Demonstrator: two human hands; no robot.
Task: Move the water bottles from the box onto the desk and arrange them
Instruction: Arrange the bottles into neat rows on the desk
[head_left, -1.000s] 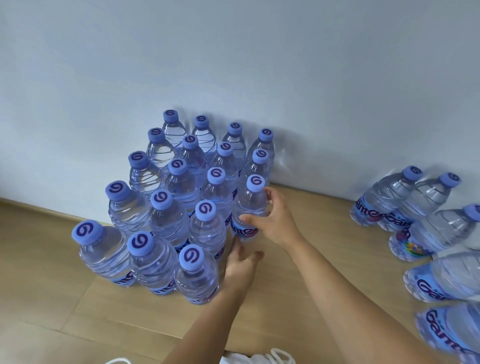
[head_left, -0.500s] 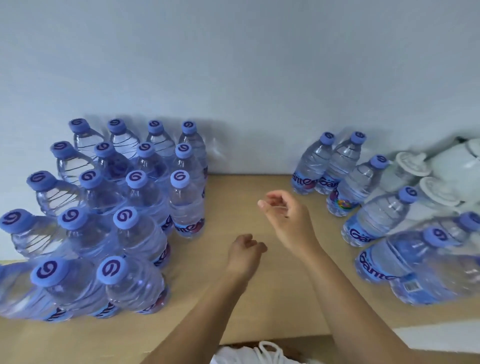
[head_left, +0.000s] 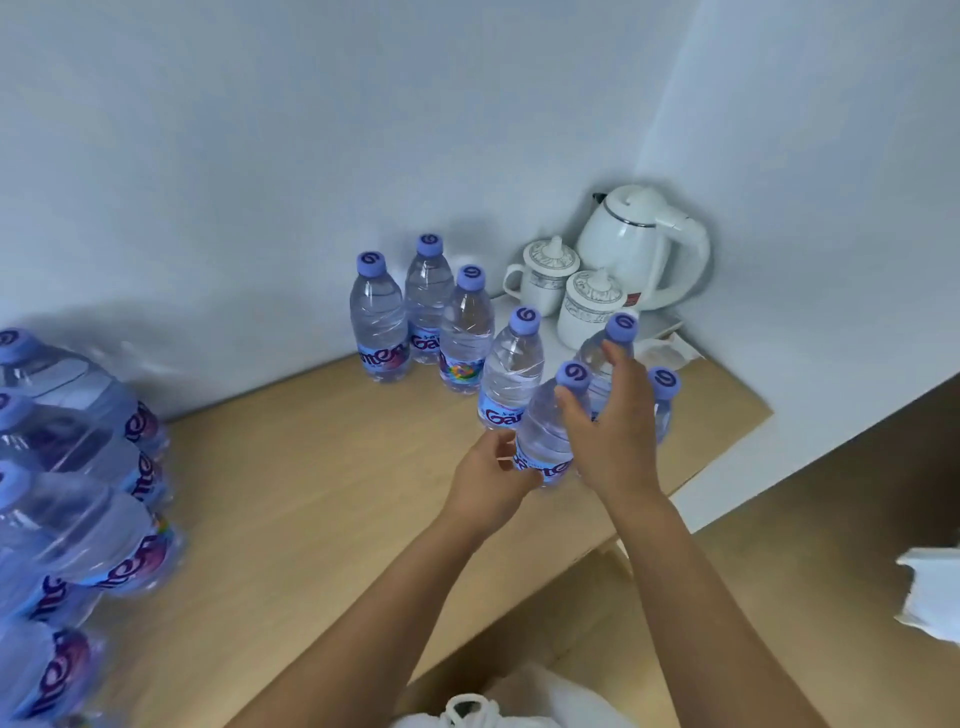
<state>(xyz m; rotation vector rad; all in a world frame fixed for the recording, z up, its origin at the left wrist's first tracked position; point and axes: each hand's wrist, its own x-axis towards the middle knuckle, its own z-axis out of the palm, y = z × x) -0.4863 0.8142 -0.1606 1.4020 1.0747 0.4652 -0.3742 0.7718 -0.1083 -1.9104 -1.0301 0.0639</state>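
Note:
Clear water bottles with purple caps stand on the wooden desk (head_left: 337, 467). My left hand (head_left: 491, 478) grips the nearest bottle (head_left: 545, 431) low at its label. My right hand (head_left: 615, 436) reaches over just behind it, thumb and fingers round the upper part of a second bottle (head_left: 592, 364), under its cap. Another bottle (head_left: 664, 384) shows partly behind that hand. A loose line of more bottles (head_left: 467, 332) runs back to the wall. At the left edge stands a large, blurred cluster of bottles (head_left: 88, 467). The box is out of view.
A white kettle (head_left: 639, 244) and two lidded white mugs (head_left: 545, 275) stand in the desk's back right corner. The desk's right edge runs close beside my right hand. A white object (head_left: 935, 597) sits at the right border, and white fabric (head_left: 493, 712) lies below.
The view has swung right, away from the big cluster. Both hands, empty half a second ago, have moved to the right group and taken hold of two bottles.

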